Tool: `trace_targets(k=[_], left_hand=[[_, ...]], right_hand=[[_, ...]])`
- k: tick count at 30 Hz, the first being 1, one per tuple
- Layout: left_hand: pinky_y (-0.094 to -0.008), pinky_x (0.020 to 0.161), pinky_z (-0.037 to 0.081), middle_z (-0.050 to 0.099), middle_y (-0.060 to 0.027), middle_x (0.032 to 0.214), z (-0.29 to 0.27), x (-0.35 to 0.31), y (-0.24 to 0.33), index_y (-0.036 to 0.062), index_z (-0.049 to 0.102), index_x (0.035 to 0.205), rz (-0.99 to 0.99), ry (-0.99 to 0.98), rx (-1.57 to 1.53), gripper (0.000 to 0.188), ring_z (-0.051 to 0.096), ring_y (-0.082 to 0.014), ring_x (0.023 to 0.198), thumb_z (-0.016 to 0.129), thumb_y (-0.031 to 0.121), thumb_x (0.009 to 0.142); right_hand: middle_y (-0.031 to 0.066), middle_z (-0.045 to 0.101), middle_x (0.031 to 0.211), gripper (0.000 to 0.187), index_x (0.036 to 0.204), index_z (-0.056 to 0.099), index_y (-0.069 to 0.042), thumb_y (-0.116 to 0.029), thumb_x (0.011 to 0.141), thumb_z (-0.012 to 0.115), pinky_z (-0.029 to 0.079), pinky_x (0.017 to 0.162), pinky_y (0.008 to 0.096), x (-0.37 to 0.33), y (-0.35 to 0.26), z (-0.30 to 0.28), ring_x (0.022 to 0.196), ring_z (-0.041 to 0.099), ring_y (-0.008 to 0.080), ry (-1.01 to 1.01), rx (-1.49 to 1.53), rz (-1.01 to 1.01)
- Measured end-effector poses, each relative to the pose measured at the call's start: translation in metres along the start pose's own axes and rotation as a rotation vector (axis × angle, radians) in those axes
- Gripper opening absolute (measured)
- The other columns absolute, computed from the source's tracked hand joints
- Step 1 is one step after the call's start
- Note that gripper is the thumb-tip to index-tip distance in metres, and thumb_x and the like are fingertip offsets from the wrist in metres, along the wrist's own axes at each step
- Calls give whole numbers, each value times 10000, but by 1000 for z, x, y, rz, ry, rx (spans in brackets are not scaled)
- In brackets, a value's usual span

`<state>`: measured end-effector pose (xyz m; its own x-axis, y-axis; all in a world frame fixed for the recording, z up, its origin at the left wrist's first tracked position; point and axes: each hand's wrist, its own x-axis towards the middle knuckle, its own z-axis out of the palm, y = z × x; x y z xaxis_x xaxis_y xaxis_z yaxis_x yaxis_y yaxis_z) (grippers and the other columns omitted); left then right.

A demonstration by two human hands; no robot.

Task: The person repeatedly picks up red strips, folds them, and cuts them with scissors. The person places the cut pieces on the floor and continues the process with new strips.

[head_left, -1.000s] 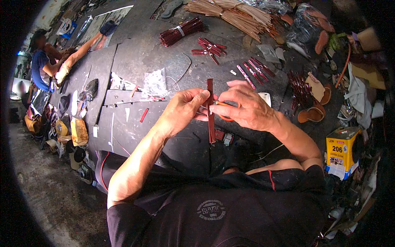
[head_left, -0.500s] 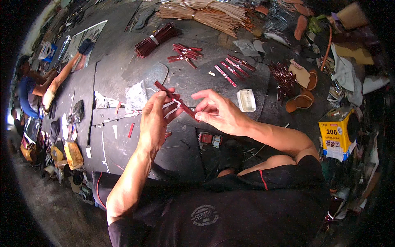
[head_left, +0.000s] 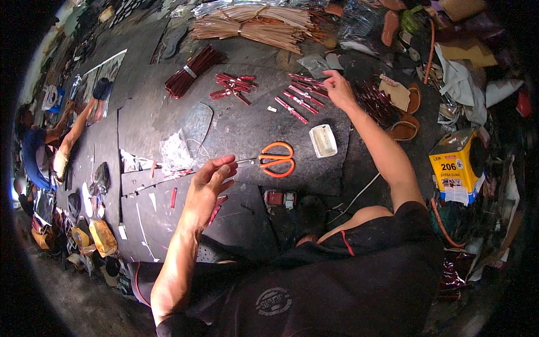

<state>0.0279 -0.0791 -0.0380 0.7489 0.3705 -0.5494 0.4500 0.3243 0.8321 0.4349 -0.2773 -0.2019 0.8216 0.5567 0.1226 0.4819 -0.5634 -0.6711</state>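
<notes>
My left hand (head_left: 208, 185) is raised over the dark work surface, fingers spread and nothing in them. Just right of its fingertips lie scissors (head_left: 285, 160) with orange handles, their blades pointing at the hand. A dark red strip (head_left: 217, 209) shows partly behind my left wrist. My right arm is stretched far forward. My right hand (head_left: 340, 92) is over the right end of a row of short dark red strips with pale bands (head_left: 303, 100), thumb and index finger apart. Whether it touches the topmost strip I cannot tell.
A white tray (head_left: 323, 141) stands below the row. A loose pile of red strips (head_left: 234, 85), a tied dark red bundle (head_left: 190, 72) and tan bundles (head_left: 252, 28) lie farther off. At right are a yellow box (head_left: 456, 165) and sandals (head_left: 405, 129). Another person (head_left: 38, 146) sits at far left.
The red strip held between both hands has left my left hand. My right hand has moved forward and right to the row. The scissors, hidden before, are now in sight.
</notes>
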Motion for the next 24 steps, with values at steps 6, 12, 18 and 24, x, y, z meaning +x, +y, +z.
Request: trace_targets(k=[6, 12, 18, 24], left_hand=[[-416, 1053, 435, 573, -184, 1315, -13, 3, -4, 18, 551, 1306, 25, 11, 20, 426, 550, -280, 1234, 543, 297, 984], [-424, 1049, 437, 573, -184, 1316, -24, 8, -10, 15, 552, 1301, 5, 29, 4, 404, 555, -290, 1226, 549, 270, 987], [-400, 1044, 437, 579, -177, 1312, -26, 5, -6, -12, 533, 1322, -47, 23, 71, 431, 550, -276, 1235, 542, 271, 996], [-330, 914, 485, 650, -73, 1227, -35, 4, -10, 76, 586, 1295, 9, 37, 159, 364, 593, -165, 1112, 548, 292, 1004]], right_hand=[[147, 683, 1030, 362, 1218, 574, -52, -97, 866, 641, 509, 842, 409, 8, 58, 11, 937, 661, 322, 114, -369, -79], [178, 667, 1023, 372, 1171, 600, -27, -155, 832, 685, 506, 850, 447, 13, -47, 79, 978, 642, 343, -111, -35, -336], [190, 662, 972, 425, 1204, 540, -23, -187, 845, 697, 522, 766, 450, 11, -102, 184, 888, 661, 366, -298, -56, -458], [186, 637, 977, 424, 1266, 481, -18, -41, 864, 614, 535, 721, 399, 5, -101, 208, 804, 655, 321, -163, -126, -434]])
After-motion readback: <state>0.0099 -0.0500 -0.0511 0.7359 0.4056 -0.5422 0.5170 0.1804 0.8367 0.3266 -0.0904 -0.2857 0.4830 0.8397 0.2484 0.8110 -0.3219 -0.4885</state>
